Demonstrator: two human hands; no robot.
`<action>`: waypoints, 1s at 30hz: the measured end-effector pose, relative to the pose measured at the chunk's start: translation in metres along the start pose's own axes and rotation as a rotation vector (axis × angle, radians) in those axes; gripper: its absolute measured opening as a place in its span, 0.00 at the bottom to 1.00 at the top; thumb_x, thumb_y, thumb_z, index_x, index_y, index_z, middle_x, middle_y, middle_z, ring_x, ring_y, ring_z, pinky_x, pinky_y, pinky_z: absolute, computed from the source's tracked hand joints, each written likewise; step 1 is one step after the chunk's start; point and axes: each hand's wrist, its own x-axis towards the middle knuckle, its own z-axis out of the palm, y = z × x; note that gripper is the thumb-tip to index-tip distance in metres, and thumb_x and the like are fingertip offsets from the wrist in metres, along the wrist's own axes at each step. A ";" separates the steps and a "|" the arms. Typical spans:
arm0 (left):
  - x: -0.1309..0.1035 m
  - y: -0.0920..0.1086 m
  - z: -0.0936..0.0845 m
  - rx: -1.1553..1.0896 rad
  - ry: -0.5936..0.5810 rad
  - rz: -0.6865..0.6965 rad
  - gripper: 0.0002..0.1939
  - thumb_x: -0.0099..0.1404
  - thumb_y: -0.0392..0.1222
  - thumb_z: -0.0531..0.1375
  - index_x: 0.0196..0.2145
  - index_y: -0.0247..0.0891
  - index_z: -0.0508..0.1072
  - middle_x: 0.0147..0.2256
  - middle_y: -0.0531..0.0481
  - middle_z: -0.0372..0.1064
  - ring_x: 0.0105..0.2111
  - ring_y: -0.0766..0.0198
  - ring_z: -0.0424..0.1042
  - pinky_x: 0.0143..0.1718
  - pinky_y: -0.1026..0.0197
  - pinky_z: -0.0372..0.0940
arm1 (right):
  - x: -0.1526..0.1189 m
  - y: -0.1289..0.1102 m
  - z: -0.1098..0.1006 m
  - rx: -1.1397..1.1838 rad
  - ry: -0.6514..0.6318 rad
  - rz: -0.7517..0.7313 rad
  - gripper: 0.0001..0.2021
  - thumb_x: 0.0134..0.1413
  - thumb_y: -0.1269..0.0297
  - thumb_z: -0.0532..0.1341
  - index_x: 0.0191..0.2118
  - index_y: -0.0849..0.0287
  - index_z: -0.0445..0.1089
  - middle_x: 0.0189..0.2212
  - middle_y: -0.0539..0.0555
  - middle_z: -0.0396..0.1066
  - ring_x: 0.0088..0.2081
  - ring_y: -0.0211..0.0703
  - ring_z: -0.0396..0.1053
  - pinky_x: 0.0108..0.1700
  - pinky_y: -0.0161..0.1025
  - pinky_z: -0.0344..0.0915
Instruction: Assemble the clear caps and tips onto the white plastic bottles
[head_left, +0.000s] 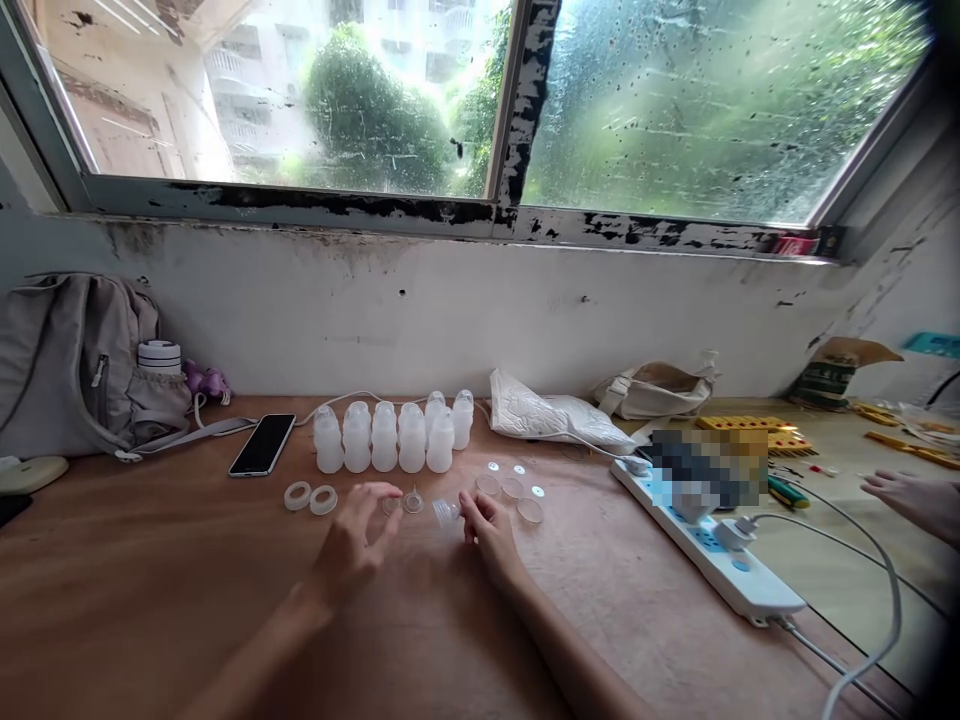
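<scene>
My right hand [487,530] pinches a small clear plastic cup-shaped piece [445,514], tilted to the left just above the table. My left hand [358,528] is open, its fingers curved and apart, close to a clear ring [391,505]; I cannot tell whether it touches the ring. Between the hands stands a clear nipple-shaped part [413,500] with a pointed top. Two whitish rings [323,500] lie left of my left hand. Right of my right hand are several thin clear discs [529,510] and small white discs [538,491]. Several frosted white bottles [412,440] stand behind.
A phone [262,445] lies at the left, near a grey backpack [67,350]. White padded packaging [555,415] rests by the wall. A power strip [709,545] with cables crosses the right side. Another person's hand [911,503] reaches in at far right.
</scene>
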 end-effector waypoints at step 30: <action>0.223 -0.030 0.003 0.582 -0.784 0.019 0.18 0.45 0.36 0.62 0.38 0.40 0.70 0.39 0.48 0.69 0.35 0.60 0.66 0.34 0.64 0.60 | 0.020 0.022 -0.011 0.087 -0.021 0.042 0.13 0.45 0.54 0.58 0.25 0.59 0.60 0.14 0.43 0.59 0.12 0.32 0.57 0.13 0.30 0.53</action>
